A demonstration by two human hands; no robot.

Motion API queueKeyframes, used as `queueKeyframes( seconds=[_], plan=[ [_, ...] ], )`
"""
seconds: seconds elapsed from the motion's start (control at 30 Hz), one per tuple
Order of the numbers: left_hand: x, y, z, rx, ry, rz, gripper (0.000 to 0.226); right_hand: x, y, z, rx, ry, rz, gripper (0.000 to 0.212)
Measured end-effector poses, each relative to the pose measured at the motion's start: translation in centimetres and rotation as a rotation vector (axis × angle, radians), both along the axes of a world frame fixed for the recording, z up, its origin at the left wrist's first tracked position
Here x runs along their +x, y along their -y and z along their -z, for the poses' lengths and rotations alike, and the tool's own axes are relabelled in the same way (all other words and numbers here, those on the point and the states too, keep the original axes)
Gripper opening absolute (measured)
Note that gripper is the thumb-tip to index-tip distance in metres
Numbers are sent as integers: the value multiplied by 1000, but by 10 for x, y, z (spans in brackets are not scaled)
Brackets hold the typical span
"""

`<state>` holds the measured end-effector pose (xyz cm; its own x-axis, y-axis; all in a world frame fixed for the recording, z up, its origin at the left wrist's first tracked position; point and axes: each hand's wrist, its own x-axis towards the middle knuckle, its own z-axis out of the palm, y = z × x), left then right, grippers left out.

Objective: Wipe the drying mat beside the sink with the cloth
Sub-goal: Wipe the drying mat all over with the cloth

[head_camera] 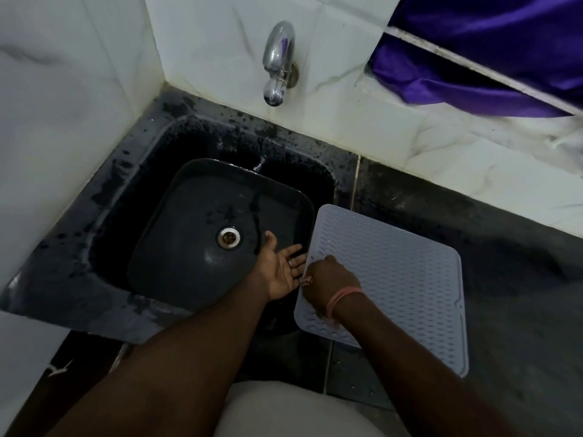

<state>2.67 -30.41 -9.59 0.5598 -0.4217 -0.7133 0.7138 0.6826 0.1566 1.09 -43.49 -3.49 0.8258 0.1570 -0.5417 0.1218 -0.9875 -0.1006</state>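
I see the left hand (281, 270) held palm up with its fingers spread and relaxed, over the right-hand part of the sink basin (176, 257). It holds nothing. A ring (290, 263) sits on one of its fingers. Its fingertips reach the left edge of the drying mat (394, 279).

The right hand (331, 283) lies knuckles up on the left edge of the mat, just beside the left hand. Its fingers are curled downward at that edge; from this view I cannot tell whether they pinch the mat edge or only press on it. A pink band (342, 298) circles the right wrist.

The drying mat is a pale grey, ribbed square with rounded corners. It lies under and to the right of the right hand, flat on the dark table (504, 279), with its left edge overhanging the sink rim.

I see no cloth in either hand.

The drain (228, 237) lies to the left of the left hand, near its thumb. A chrome tap (277, 63) projects from the white tiled wall (205, 42) well beyond both hands. Purple fabric (473, 58) hangs far beyond the right hand, at the upper right. Wet marks show on the sink surround, to the left of the left hand.
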Motion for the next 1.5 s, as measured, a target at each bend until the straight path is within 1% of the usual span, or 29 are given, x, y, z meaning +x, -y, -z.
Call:
queueKeyframes(
  seconds=[0.03, 0.07, 0.17, 0.23, 0.33, 0.4, 0.53, 0.6, 0.67, 0.73, 0.8, 0.83, 0.93, 1.03, 1.13, 1.2, 1.27, 1.3, 1.33, 1.37, 1.4, 1.43, 1.5],
  plan=[
    [-4, -1, 0, -2, -2, 12, 101, 2, 3, -2, 30, -33, 19, 32],
    [-9, -2, 0, -7, -8, 24, 101, 8, 5, -5, 54, -23, 47, 30],
    [-22, -8, 1, -43, -30, 26, 101, 27, 7, -10, 33, 172, 116, 26],
    [-30, -12, 2, -58, -42, 24, 101, 27, 2, -9, -36, 230, 65, 24],
    [-38, -17, 4, -41, -43, 64, 104, 4, -4, -2, -102, 203, -68, 26],
    [-44, -18, 4, -37, -43, 66, 107, -21, -5, 3, -121, 205, -111, 27],
    [-46, -17, 5, -35, -50, 41, 105, -70, -1, 6, -74, 164, -104, 29],
    [-46, -17, 4, -42, -43, 38, 105, -71, 5, 2, -61, 103, -177, 30],
    [-47, -17, 1, -44, -38, 53, 105, -55, 8, -8, -12, 112, -114, 29],
    [-51, -18, -2, -52, -35, 68, 104, -34, 10, -15, -1, 228, 5, 28],
    [-55, -17, -3, -59, -41, 73, 104, -23, 9, -12, 0, 340, 40, 29],
    [-57, -17, -3, -64, -39, 72, 104, -23, 6, -10, -14, 347, 22, 30],
    [-61, -16, -3, -59, -41, 59, 105, -42, 0, 1, -38, 257, -100, 29],
    [-62, -14, -1, -40, -54, 48, 107, -71, -1, 2, -18, 195, -131, 30],
    [-63, -11, 0, -38, -68, 22, 108, -89, 5, -5, 45, 75, -160, 33],
    [-64, -12, -1, -55, -79, 2, 108, -84, 13, -16, 151, -45, -108, 31],
    [-63, -13, -3, -55, -80, -8, 107, -67, 21, -30, 262, -115, 58, 26],
    [-63, -13, -4, -55, -77, -5, 106, -57, 23, -34, 287, -85, 130, 24],
    [-65, -11, -6, -59, -73, -5, 106, -46, 23, -33, 287, -7, 170, 24],
    [-66, -9, -7, -62, -67, -5, 106, -39, 22, -31, 245, 93, 184, 26],
    [-67, -7, -9, -61, -62, -8, 106, -34, 20, -26, 193, 191, 168, 28],
    [-67, -7, -9, -58, -58, -8, 106, -34, 16, -21, 136, 237, 141, 29],
    [-67, -7, -11, -47, -58, 8, 105, -44, 5, -8, 51, 237, 8, 29]
  ],
)
